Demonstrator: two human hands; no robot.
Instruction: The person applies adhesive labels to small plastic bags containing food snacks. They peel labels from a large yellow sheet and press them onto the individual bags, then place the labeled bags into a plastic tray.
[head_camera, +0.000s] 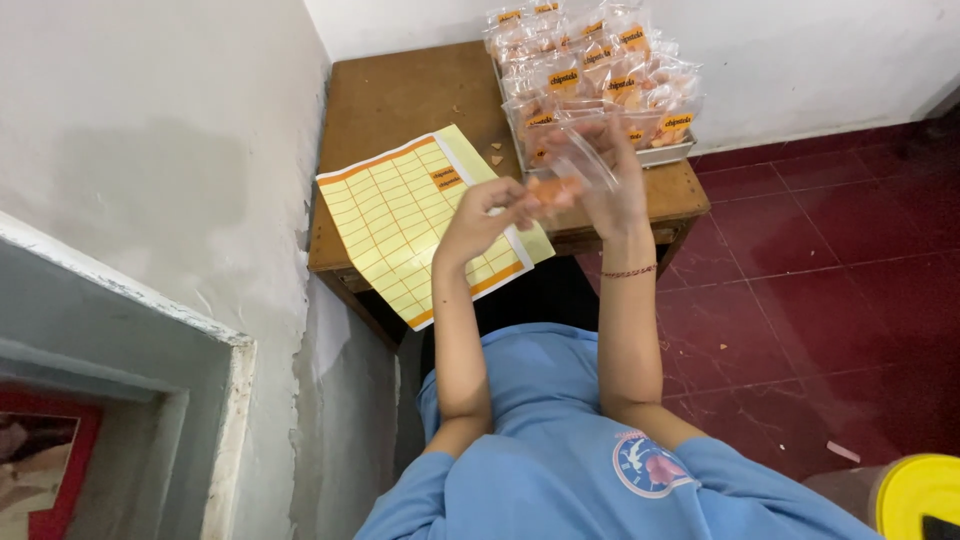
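My left hand (487, 212) and my right hand (612, 190) are raised together above the front edge of a small wooden table (400, 95). Between them is a clear plastic packet (578, 160) with orange snack pieces inside. My right hand grips the packet's right side; my left hand pinches its lower left end at an orange piece (553, 188). A thin bracelet (628, 271) circles my right wrist.
A tray (672, 152) piled with several labelled snack packets stands at the table's back right. A yellow sticker sheet (405, 215) lies at the front left, crumbs beside it. White walls on the left and behind, red tiled floor on the right, a yellow lid (918, 493) at bottom right.
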